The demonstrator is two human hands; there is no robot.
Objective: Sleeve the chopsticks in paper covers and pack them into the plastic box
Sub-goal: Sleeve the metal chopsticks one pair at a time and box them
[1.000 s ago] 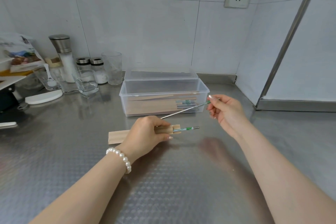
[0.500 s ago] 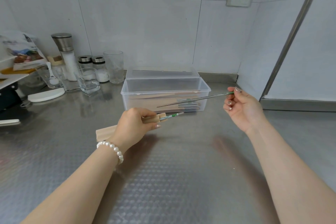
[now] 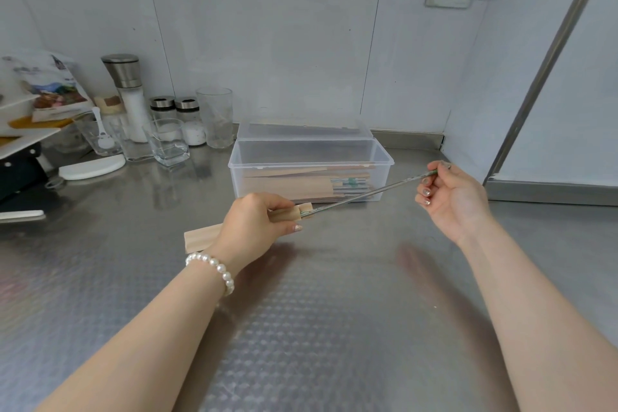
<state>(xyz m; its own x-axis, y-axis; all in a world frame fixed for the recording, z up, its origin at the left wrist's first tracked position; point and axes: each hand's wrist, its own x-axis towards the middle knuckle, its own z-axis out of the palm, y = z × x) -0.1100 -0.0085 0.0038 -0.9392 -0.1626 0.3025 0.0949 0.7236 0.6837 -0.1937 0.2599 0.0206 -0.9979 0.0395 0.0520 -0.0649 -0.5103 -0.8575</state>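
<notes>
My left hand (image 3: 254, 227) grips a tan paper sleeve (image 3: 200, 238) held above the steel counter; one chopstick's green-patterned end shows at the sleeve's mouth. My right hand (image 3: 449, 199) pinches the green end of a second metal chopstick (image 3: 368, 193), whose thin tip meets the sleeve's mouth. Behind them stands the clear plastic box (image 3: 309, 162), open, with several sleeved chopsticks (image 3: 301, 186) lying inside.
The box's lid (image 3: 302, 130) lies behind it by the wall. Glasses, shakers and a salt grinder (image 3: 128, 94) crowd the back left. A white dish (image 3: 93, 168) lies on the counter (image 3: 334, 311). A metal ledge (image 3: 551, 192) stands at right.
My right hand swung out to the right with the loose chopstick, then brought its tip to the sleeve's mouth. My left hand lifted and tilted the sleeve; the first chopstick sits deeper in it.
</notes>
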